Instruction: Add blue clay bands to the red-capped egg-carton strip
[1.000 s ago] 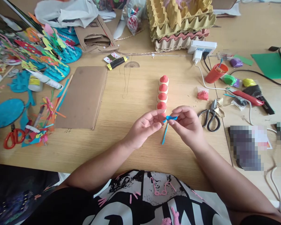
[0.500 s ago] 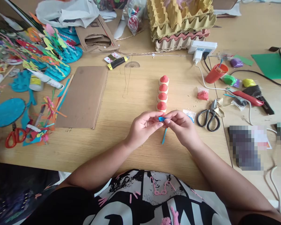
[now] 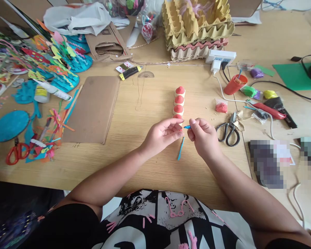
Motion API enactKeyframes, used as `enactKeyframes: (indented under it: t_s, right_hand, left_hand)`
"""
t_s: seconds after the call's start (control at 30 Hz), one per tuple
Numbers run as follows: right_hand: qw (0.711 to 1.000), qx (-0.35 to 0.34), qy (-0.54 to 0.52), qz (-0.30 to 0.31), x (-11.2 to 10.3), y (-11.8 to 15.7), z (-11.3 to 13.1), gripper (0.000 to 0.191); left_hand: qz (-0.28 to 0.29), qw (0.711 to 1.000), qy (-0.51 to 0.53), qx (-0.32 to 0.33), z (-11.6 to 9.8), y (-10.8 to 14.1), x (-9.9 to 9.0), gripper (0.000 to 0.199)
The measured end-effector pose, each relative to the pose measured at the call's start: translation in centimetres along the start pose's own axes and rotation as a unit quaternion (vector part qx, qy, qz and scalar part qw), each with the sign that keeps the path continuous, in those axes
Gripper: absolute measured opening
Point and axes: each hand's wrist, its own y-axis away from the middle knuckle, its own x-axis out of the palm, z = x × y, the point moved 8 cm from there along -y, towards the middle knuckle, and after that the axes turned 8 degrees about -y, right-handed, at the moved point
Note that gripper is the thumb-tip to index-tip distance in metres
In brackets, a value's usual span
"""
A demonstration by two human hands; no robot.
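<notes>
My right hand (image 3: 203, 136) pinches a small pointed piece of blue clay (image 3: 187, 127) between thumb and fingers; the rest of the piece is hidden in the grip. Just left of it is my left hand (image 3: 162, 135), its fingers bent and parted from the thumb, with nothing visible held. Beyond the hands stands a strip of egg-carton cups (image 3: 178, 110) with red domed tops, its near end partly covered by my left fingers. A thin blue modelling tool (image 3: 180, 149) lies on the table below the hands.
Black-handled scissors (image 3: 231, 129) lie right of my hands, near a bag of red clay (image 3: 221, 106) and a red cup (image 3: 235, 84). A cardboard sheet (image 3: 92, 109) and colourful craft pieces lie left. Stacked egg trays (image 3: 197, 34) and a power strip (image 3: 221, 56) stand behind.
My hands have come apart. The blue clay, earlier between both hands' fingertips, is now in my right hand alone, slightly to the right. The view has shifted a little.
</notes>
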Motion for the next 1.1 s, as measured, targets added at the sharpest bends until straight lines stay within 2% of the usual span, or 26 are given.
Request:
enactKeyframes:
  t_s: [0.07,0.2,0.33,0.43,0.5,0.67,0.73,0.87,0.97,1.1]
  right_hand:
    - [1.000,0.000,0.005,-0.013,-0.1,-0.1,-0.3,0.061]
    - [0.999,-0.019,0.023,-0.012,0.0,0.0,-0.8,0.061]
    - [0.998,-0.044,-0.007,0.044,0.7,0.0,-1.1,0.049]
    - [0.993,-0.019,-0.066,0.097,1.3,0.0,-1.7,0.043]
    - [0.990,0.000,-0.093,0.104,1.2,0.0,-2.2,0.041]
    - [0.994,-0.001,-0.088,0.064,-0.2,-0.3,-2.9,0.040]
    - [0.995,-0.006,-0.076,0.059,-0.5,-0.4,-3.1,0.040]
    - [0.993,-0.030,-0.085,0.081,-0.3,-0.3,-2.9,0.034]
    - [0.989,-0.033,-0.097,0.106,0.2,-0.1,-3.0,0.041]
    - [0.991,-0.001,-0.106,0.079,-0.2,-0.3,-3.7,0.037]
  left_hand:
    - [0.008,0.998,-0.050,0.036,-0.4,-0.6,0.2,0.046]
    - [-0.041,0.994,-0.076,0.068,-0.6,-1.2,-0.2,0.024]
    - [-0.069,0.995,-0.037,0.056,0.0,-1.2,-0.5,0.024]
    - [-0.057,0.997,0.010,0.048,0.6,-1.2,-0.3,0.028]
    - [-0.061,0.996,0.012,0.059,0.6,-1.1,-0.4,0.029]
    - [-0.064,0.986,-0.100,0.120,0.0,-0.8,-0.5,0.032]
    - [-0.071,0.978,-0.140,0.135,-0.2,-0.6,-0.6,0.026]
    - [-0.085,0.965,-0.172,0.178,-0.9,-0.4,-0.7,0.013]
    - [-0.094,0.948,-0.215,0.215,-1.8,-0.2,-0.8,0.010]
    - [-0.095,0.921,-0.272,0.261,-2.4,0.2,-0.6,0.012]
